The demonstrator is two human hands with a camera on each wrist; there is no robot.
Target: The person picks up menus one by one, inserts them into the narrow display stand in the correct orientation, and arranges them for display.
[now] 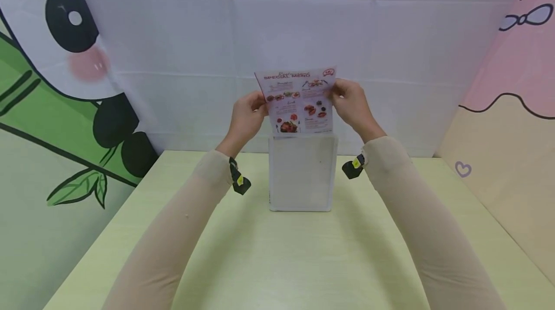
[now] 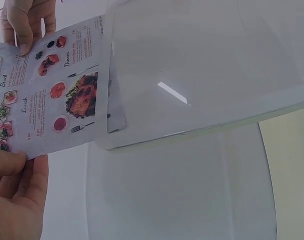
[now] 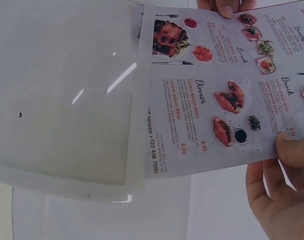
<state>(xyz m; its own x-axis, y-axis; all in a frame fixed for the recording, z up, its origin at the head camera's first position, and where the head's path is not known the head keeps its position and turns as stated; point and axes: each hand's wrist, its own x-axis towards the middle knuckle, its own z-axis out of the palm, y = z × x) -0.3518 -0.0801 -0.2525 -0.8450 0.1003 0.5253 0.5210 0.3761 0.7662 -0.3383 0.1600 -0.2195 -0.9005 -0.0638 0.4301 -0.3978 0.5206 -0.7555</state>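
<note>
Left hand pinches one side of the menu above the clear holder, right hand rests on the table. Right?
Not quite: the right hand isn't on the table; head view shows it pinching the opposite side of the menu. Left hand and clear holder are as you said.

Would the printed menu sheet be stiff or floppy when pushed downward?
The menu sheet is probably light: it looks thin and is held only by its edges. It may flex without flopping, as it stands upright above the clear holder. Pushed hard, it could buckle, since much of it extends above the holder.
</note>
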